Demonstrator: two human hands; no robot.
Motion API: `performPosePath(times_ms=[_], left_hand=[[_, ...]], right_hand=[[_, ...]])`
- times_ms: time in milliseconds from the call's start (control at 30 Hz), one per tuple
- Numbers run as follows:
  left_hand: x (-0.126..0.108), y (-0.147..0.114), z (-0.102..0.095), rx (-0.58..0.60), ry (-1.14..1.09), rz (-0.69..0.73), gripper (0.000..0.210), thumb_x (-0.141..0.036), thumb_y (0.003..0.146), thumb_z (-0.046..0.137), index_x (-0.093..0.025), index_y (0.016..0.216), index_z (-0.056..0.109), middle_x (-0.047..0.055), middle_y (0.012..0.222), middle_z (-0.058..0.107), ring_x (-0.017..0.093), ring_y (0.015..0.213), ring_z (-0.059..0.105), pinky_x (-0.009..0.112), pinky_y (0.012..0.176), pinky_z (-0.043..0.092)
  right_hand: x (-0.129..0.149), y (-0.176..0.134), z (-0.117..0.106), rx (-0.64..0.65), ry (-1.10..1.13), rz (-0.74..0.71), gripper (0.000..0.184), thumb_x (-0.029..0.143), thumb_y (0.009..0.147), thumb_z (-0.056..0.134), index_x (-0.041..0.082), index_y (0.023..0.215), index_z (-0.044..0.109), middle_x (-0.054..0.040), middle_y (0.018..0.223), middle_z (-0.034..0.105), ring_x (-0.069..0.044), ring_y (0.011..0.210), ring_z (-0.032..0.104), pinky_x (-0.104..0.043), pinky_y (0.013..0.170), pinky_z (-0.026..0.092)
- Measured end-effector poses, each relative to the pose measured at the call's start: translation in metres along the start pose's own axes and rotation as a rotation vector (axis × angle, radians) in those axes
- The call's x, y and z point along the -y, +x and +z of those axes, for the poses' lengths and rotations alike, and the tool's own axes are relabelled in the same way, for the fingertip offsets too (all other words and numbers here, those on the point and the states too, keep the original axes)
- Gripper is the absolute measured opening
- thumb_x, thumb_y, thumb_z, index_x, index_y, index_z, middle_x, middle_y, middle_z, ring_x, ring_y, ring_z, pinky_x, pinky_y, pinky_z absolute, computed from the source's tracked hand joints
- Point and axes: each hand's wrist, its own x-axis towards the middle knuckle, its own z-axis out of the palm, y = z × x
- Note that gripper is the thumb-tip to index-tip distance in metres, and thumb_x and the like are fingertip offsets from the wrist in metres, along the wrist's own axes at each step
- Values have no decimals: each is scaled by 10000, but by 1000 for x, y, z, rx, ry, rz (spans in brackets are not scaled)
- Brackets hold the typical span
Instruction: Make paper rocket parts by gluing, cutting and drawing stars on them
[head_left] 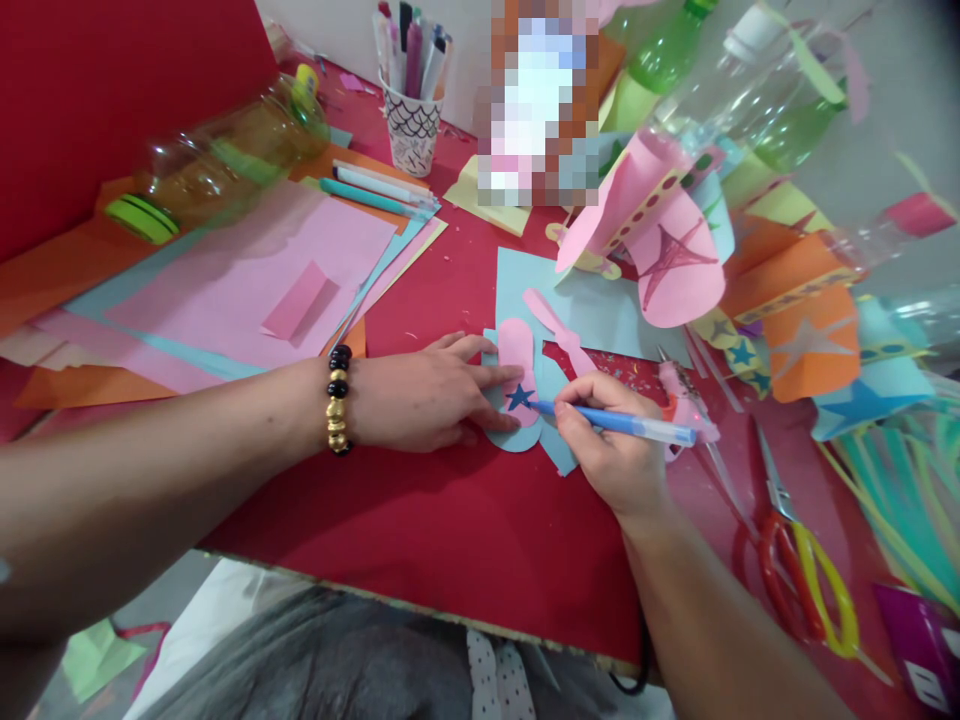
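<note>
My left hand (427, 390) lies spread over a small pink paper piece (516, 345) with rounded ends, its fingertips pressing the left side down. A dark blue star (519, 397) is drawn on that piece. Under it lie light blue paper cut-outs (553, 375). My right hand (611, 435) grips a blue pen (600, 415), whose tip meets the star's right side. A narrow pink paper strip (559, 335) lies just beyond the pen.
Red-and-yellow scissors (799, 560) lie at right, near bottles dressed in coloured paper (675, 220). Paper sheets (277, 270) and a yellowish bottle (225, 160) are at left. A cup of pens (412, 130) stands behind. The table's front edge (420, 605) is close to me.
</note>
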Motion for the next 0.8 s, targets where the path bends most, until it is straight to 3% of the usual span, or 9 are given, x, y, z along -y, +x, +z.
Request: performPosePath(times_ms=[533,800], left_hand=[[0,0,-1,42,25,-8,478,-176,833,570,-401,1254,599,13,1466,434,342,1282,345,523,1075,271],[0,0,0,3,3,7,460,-174,831,577,-393,1234,616,24,1451,456,339,1265,374,516,1066,284]], right_hand=[[1,0,-1,19,9,-38,59,179,783,598,182,724,598,43,542,518,-94,476,456,-240,488,383],[1,1,0,11,1,-13,65,161,774,588,177,713,606,37,550,536,-97,484,467,-246,497,375]])
